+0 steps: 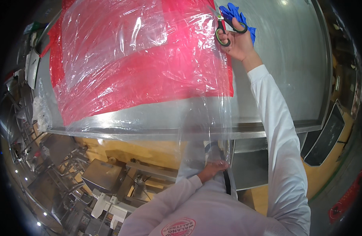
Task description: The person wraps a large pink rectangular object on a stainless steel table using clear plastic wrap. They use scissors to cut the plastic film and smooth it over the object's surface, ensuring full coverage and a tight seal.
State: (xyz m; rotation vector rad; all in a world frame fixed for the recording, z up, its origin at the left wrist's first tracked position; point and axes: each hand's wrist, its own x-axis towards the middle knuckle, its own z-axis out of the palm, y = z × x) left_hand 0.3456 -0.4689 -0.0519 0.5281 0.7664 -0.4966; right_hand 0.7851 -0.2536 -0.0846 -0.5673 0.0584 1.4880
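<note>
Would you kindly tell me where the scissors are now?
In the head view, the scissors are in the right hand, upper right of centre, beside the blue glove.

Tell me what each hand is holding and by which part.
The right hand holds scissors by the two handle loops. The left hand appears to pinch the clear plastic film low on its right-hand edge.

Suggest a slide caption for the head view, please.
Right hand holding scissors at the edge of clear film over red sheeting, left hand on the film's near end.
</note>
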